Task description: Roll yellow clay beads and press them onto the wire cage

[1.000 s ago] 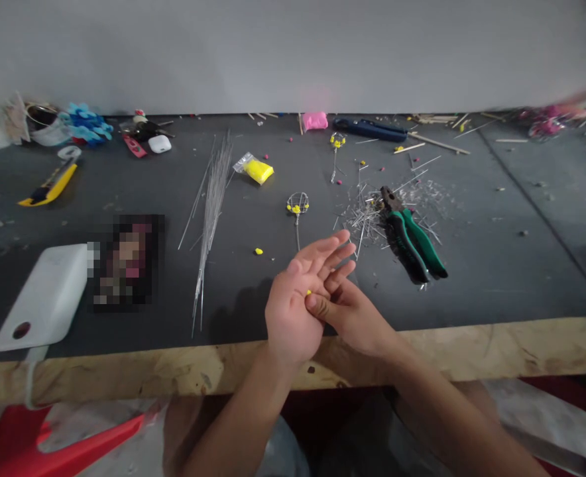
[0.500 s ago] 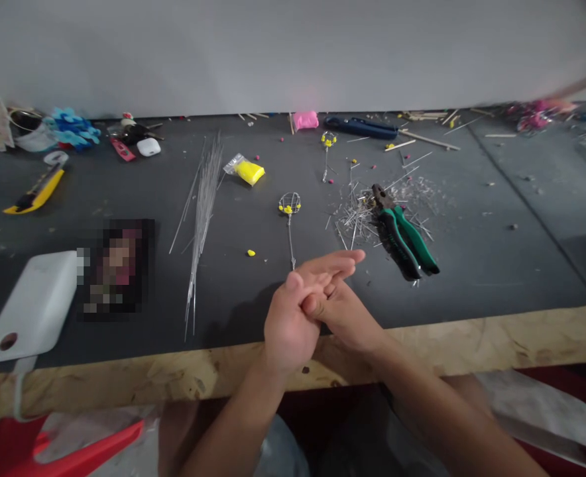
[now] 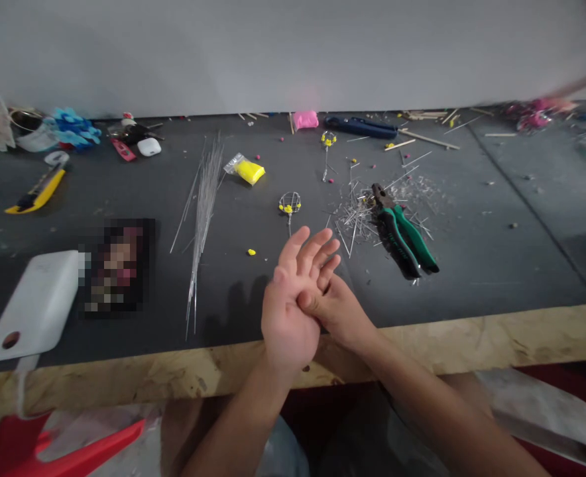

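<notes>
Hands pressed together, right hand [image 3: 340, 311] thumb in left hand [image 3: 290, 311] palm, above table [image 3: 472, 278]

Dim, even light; soft shadows; right edge blurred, corners distorted.

The one camera sat on the person's head, looked forward and down, close above the table [image 3: 124, 391] edge.
</notes>
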`<state>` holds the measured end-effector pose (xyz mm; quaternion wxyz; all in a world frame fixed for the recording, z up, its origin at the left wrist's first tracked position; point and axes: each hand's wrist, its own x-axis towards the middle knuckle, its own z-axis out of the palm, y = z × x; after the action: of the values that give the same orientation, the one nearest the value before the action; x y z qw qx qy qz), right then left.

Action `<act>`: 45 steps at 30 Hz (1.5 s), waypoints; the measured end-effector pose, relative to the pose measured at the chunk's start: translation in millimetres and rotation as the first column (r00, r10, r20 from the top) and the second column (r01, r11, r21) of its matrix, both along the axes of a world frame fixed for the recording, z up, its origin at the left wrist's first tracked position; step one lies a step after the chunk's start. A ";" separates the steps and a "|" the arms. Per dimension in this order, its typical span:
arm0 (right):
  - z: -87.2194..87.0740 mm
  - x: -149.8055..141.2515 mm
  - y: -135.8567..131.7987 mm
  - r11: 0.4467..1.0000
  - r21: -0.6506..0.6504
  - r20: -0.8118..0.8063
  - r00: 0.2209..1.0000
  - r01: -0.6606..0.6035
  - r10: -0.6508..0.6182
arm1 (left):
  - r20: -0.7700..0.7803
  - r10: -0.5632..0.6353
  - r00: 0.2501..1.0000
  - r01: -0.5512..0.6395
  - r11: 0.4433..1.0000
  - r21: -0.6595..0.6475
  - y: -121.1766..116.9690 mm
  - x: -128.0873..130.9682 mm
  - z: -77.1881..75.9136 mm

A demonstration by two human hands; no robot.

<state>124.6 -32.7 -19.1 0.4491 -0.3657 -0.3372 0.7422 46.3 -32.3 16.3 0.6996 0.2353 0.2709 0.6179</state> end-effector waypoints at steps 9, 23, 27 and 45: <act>6.8 0.8 -10.9 0.998 -0.046 -0.081 0.996 0.035 -0.039 | 0.196 -0.145 0.970 0.176 0.973 -0.149 8.7 -13.8 8.4; 12.1 2.9 -12.2 0.998 -0.060 -0.088 0.996 -0.016 0.010 | -0.002 -0.126 0.992 0.126 0.989 0.076 -2.1 -8.2 7.7; 13.0 4.8 -14.4 0.999 -0.034 -0.153 0.988 -0.037 0.032 | -0.116 -0.111 0.987 0.131 0.974 0.184 -6.2 -7.6 8.9; 12.2 5.7 -13.1 0.998 -0.043 -0.105 0.994 -0.045 0.040 | -0.092 -0.162 0.983 0.177 0.964 0.196 -4.4 -9.6 7.3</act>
<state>130.4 -45.8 -7.0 0.4419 -0.3293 -0.3040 0.7771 36.7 -36.8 23.7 0.7113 0.3511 0.2114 0.5710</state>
